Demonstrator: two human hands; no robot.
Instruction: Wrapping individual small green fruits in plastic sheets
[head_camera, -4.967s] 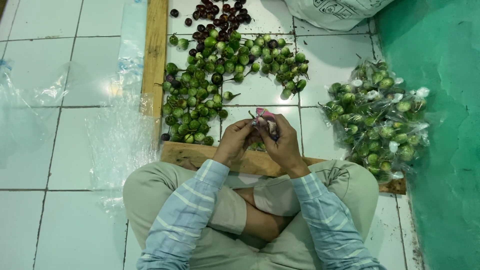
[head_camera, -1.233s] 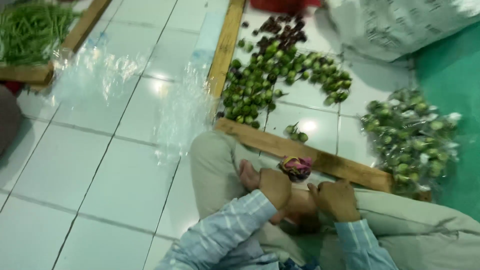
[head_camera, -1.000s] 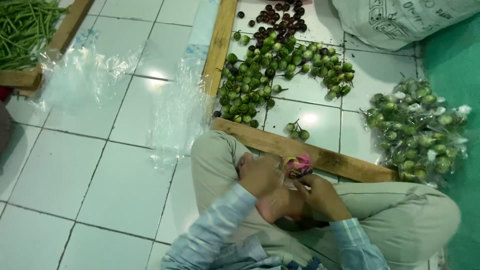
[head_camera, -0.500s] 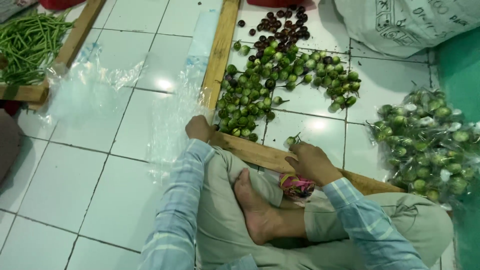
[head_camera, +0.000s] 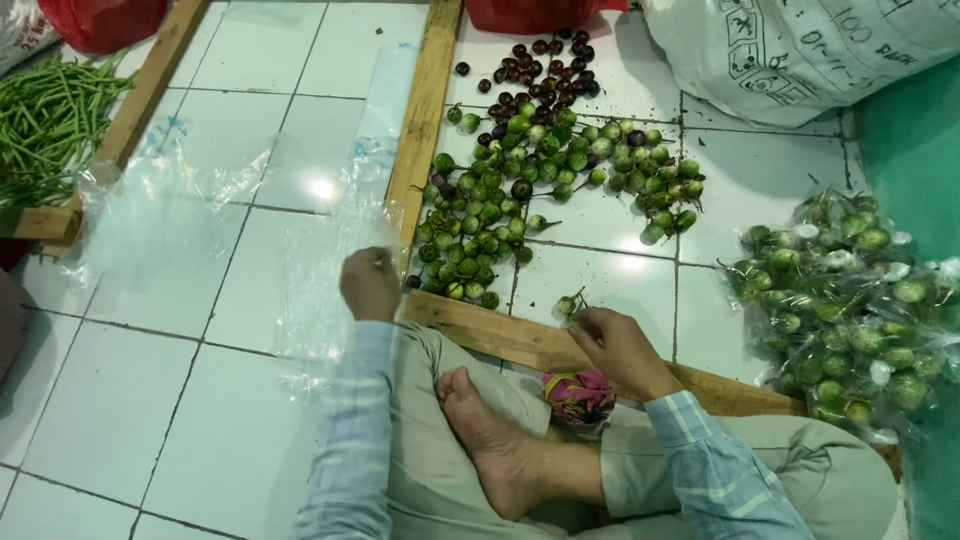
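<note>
left hand (head_camera: 368, 283) pinching a clear plastic bag (head_camera: 330, 260) beside the wooden frame (head_camera: 425, 120), right hand (head_camera: 620, 345) closed on small green eggplants (head_camera: 566, 305) at the frame's near edge, eggplant pile (head_camera: 520, 190) beyond

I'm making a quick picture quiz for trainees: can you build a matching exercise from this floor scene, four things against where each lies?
Things:
1. green beans
2. bagged green eggplants
3. dark purple fruits
4. pink cloth bundle

Places:
A. on the person's lap, by the bare foot
B. far left, behind a wooden plank
C. right side, by the green wall
D. top of the loose pile, near the red bag

Pairs: 1-B, 2-C, 3-D, 4-A
</note>
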